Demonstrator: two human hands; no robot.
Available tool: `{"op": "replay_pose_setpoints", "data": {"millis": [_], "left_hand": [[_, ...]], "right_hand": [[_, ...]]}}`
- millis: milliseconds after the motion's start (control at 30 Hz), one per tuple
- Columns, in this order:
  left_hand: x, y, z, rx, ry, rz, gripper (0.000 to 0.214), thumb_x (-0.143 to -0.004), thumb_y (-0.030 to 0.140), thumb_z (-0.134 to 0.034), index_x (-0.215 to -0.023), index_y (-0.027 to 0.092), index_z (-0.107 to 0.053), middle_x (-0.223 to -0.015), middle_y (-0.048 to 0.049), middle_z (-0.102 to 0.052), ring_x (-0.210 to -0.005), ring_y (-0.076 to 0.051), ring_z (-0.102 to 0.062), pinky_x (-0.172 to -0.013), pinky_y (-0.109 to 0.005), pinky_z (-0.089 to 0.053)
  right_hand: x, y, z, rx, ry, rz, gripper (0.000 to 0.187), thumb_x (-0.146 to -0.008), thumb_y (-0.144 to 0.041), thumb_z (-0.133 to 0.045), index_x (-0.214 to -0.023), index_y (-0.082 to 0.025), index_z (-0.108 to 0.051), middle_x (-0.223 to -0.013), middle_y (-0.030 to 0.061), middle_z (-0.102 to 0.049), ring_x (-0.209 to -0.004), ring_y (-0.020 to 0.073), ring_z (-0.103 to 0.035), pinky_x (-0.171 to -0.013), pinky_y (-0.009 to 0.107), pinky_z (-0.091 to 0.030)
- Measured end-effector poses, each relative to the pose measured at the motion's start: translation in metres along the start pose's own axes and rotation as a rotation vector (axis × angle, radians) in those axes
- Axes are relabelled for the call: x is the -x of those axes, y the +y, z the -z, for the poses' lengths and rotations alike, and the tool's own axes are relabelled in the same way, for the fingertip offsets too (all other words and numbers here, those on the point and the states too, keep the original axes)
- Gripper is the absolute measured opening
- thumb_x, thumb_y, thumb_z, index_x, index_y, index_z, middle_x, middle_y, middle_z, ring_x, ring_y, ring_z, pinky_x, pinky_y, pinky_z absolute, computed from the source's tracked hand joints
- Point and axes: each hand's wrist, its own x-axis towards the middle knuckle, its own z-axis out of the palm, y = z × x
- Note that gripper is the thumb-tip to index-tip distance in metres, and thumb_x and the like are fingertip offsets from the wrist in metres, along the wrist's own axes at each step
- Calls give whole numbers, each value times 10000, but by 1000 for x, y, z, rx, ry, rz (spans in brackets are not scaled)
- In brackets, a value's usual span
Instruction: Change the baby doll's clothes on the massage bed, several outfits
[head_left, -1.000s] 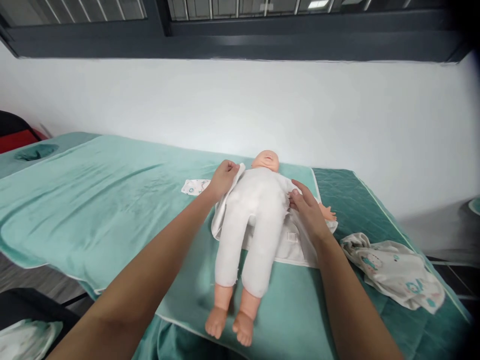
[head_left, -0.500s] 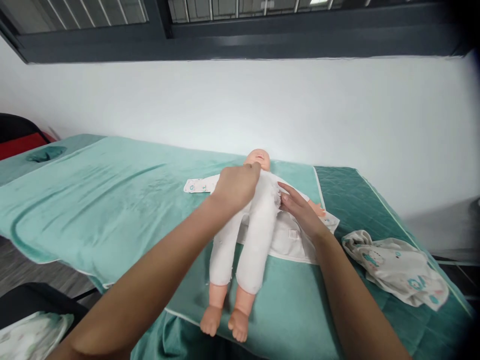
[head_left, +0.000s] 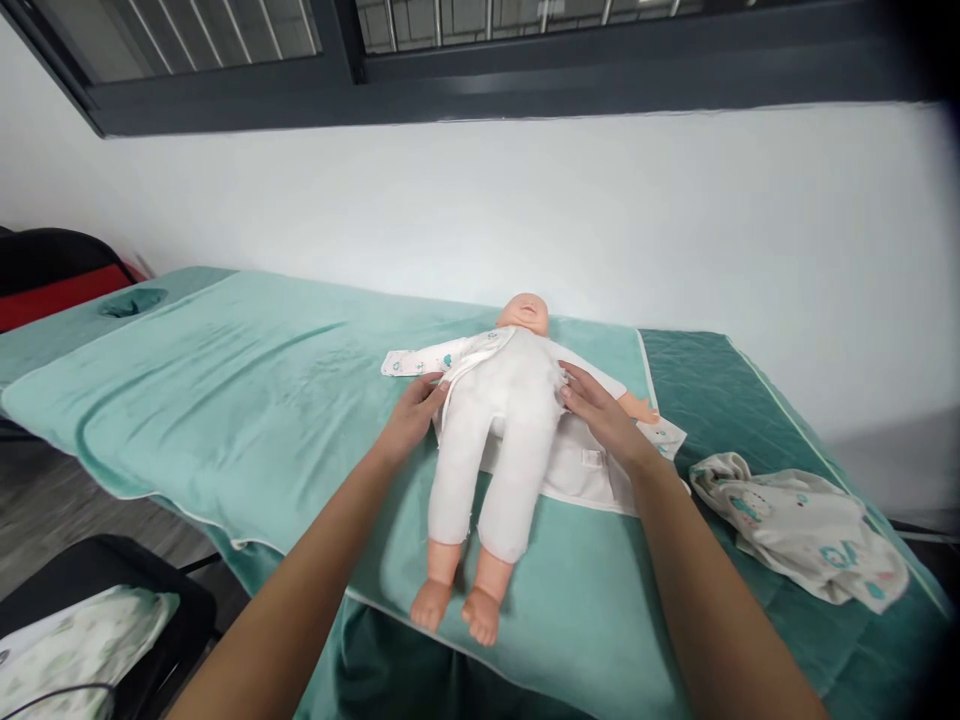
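A baby doll [head_left: 495, 430] with a white cloth body lies on its back, its bare feet toward me. It wears a white printed baby shirt [head_left: 427, 360]; one front panel is folded back at the doll's left-of-picture side, while the other spreads flat beneath it on the right. My left hand [head_left: 412, 412] is at the doll's side, thumb and fingers close together at the shirt's edge. On the opposite side, my right hand [head_left: 604, 412] rests against the torso with fingers extended and apart. The sleeve at left lies stretched out; a doll hand shows at right.
A green cover [head_left: 247, 370] spreads over the table. Crumpled printed baby clothing [head_left: 799, 530] lies at right. At lower left, a black chair [head_left: 184, 600] carries a folded printed cloth [head_left: 90, 650]. The white wall [head_left: 480, 210] stands behind the table.
My left hand has moved from near the doll's neck down and left to its side, uncovering the chest. My right hand stays by the torso. The view has shifted slightly.
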Motion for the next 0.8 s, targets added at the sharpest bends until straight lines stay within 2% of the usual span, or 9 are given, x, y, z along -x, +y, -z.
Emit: {"op": "replay_pose_setpoints", "data": {"millis": [133,233,300,400,467,533,633,700,800], "left_hand": [[12,16,-3,27,4,-19,319,-828,494,-657,-916,188,-624,-881,-18,-686,-796,-177,-619,-719,-287,-484],[28,36,-9,-100,41,-122,215,-818,409,-658,-895,216,-603,-864,8,-666,-752,-158,-583,-669,-267,-457],[38,52,-11,-312,-60,-227,177,-832,395,-630,-898,231,-634,-886,1,-675,-764,-168,-580,-687,-280,-456],[43,71,-10,-603,-338,-325,189,-847,419,-612,-829,240,-673,-792,-5,-663,-722,-179,-568,-678,-299,-441],[36,78,-9,-626,-374,-351,239,-882,430,-575,-783,236,-674,-759,-8,-656,-709,-178,-570,-667,-300,-437],[23,81,-12,-572,-242,-399,276,-927,423,-516,-808,233,-676,-831,-17,-684,-780,-185,-602,-708,-301,-460],[-5,81,-29,-553,-92,-469,263,-951,393,-495,-1071,246,-677,-1165,-37,-699,-1105,-224,-611,-939,-329,-476],[-23,80,-46,-580,-149,-441,359,-963,395,-479,-1260,245,-614,-1376,-50,-617,-1285,-242,-539,-1083,-359,-414],[-41,79,-70,-641,-242,-406,447,-983,444,-434,-1346,217,-563,-1489,-74,-532,-1392,-259,-461,-1163,-380,-341]], "right_hand": [[3,-3,0,23,-2,0,744,-858,-628,-640,-1481,-273,-440,-1568,70,-433,-1463,255,-384,-1225,477,-277],[4,-6,-1,15,-2,-13,744,-855,-626,-642,-1483,-283,-437,-1586,57,-405,-1484,256,-348,-1232,483,-264],[4,-7,-1,4,-5,-12,734,-857,-624,-640,-1483,-298,-439,-1581,44,-415,-1482,259,-353,-1230,491,-271],[3,-4,-1,1,-9,-2,729,-867,-620,-633,-1491,-304,-429,-1571,41,-431,-1470,263,-373,-1224,503,-283],[3,-2,-1,11,-14,2,731,-876,-619,-626,-1499,-301,-416,-1571,41,-430,-1462,259,-386,-1228,492,-280],[2,-3,0,22,-23,13,732,-885,-615,-619,-1507,-293,-404,-1579,39,-419,-1458,250,-392,-1234,468,-272],[3,-5,-2,20,-40,54,730,-902,-603,-604,-1521,-287,-383,-1588,36,-406,-1460,243,-388,-1234,442,-280],[4,-8,-6,46,-37,73,747,-907,-606,-593,-1538,-285,-354,-1600,33,-383,-1469,241,-371,-1237,441,-275],[5,-11,-14,111,2,44,811,-899,-632,-584,-1570,-284,-290,-1649,24,-276,-1513,240,-281,-1262,445,-212]]}}
